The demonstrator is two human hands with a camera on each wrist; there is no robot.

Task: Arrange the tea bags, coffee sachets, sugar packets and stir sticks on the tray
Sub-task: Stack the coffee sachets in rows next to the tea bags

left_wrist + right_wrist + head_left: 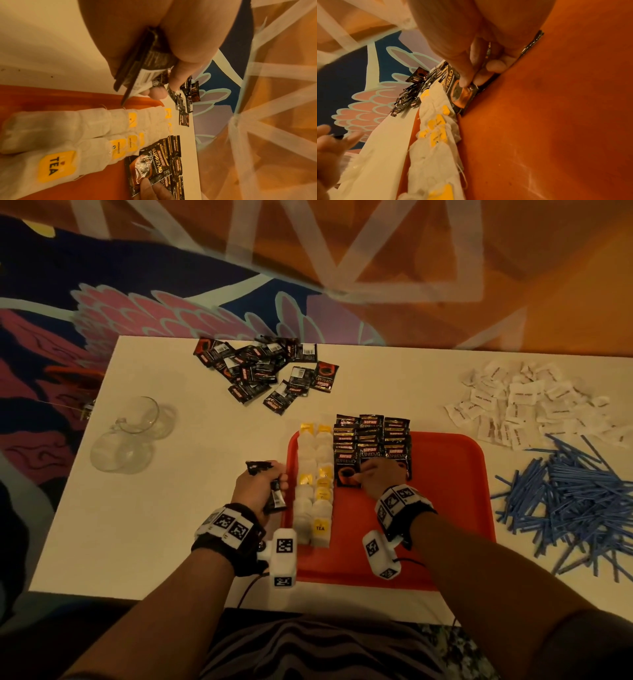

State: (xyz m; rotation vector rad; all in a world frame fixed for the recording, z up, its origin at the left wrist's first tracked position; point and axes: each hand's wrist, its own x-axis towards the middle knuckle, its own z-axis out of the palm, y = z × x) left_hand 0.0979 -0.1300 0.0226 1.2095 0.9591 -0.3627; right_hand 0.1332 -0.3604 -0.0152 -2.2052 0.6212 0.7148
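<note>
A red tray (445, 508) lies in front of me. Two columns of tea bags (315, 484) line its left side, and rows of black coffee sachets (371, 440) sit beside them. My right hand (363, 474) pinches the front coffee sachet (346, 475) of the rows, low on the tray, with thumb on top (464, 79). My left hand (274, 477) grips a small stack of coffee sachets (275, 494) just left of the tray; the wrist view shows the stack (142, 65) edge-on. Sugar packets (520, 402) and blue stir sticks (575, 498) lie in heaps on the table at the right.
A loose pile of coffee sachets (260, 371) lies at the back of the white table (171, 508). Glass cups (133, 433) stand at the left near the table edge. The right half of the tray is bare red plastic (556, 121).
</note>
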